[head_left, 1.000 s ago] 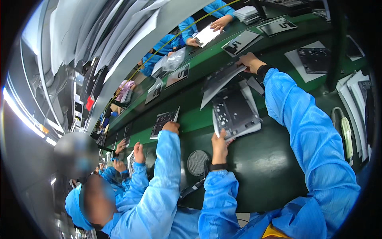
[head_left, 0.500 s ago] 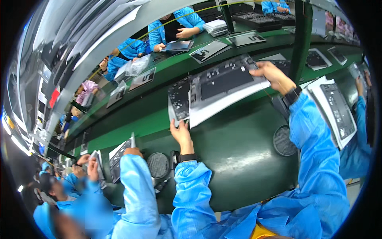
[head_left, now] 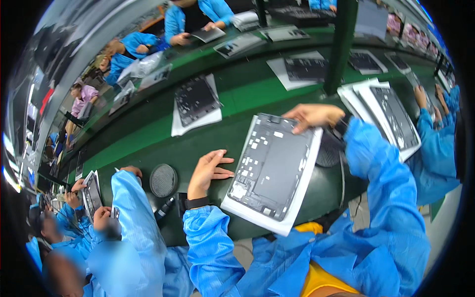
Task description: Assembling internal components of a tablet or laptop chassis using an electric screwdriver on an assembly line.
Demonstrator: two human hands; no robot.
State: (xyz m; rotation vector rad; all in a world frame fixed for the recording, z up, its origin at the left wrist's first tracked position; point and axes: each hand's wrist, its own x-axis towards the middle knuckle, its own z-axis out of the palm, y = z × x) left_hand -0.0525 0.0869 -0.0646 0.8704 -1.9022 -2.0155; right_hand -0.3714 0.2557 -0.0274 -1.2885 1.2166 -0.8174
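Note:
A flat dark-grey tablet housing [head_left: 277,163], its inner side dotted with small white pieces, slants in front of me over a white sheet [head_left: 255,222]. My right hand [head_left: 314,116] grips its upper edge near the right corner, thumb underneath out of sight and fingers on top. Beside the housing's left edge is my left hand [head_left: 208,173], fingers stretched out and apart, holding nothing. Farther off, a second dark housing [head_left: 195,101] lies on its own white sheet on the green line.
Round mesh-topped black discs lie on the bench: one [head_left: 163,180] left, another [head_left: 327,154] partly hidden right. White sheets with a housing [head_left: 396,119] are stacked at right. A green post [head_left: 341,47] rises beyond my right hand. Co-workers in blue sit on both sides and opposite.
The housing in my right hand has come nearer and turned to stand lengthwise. My left hand has let go; the other housing lies farther left on the line.

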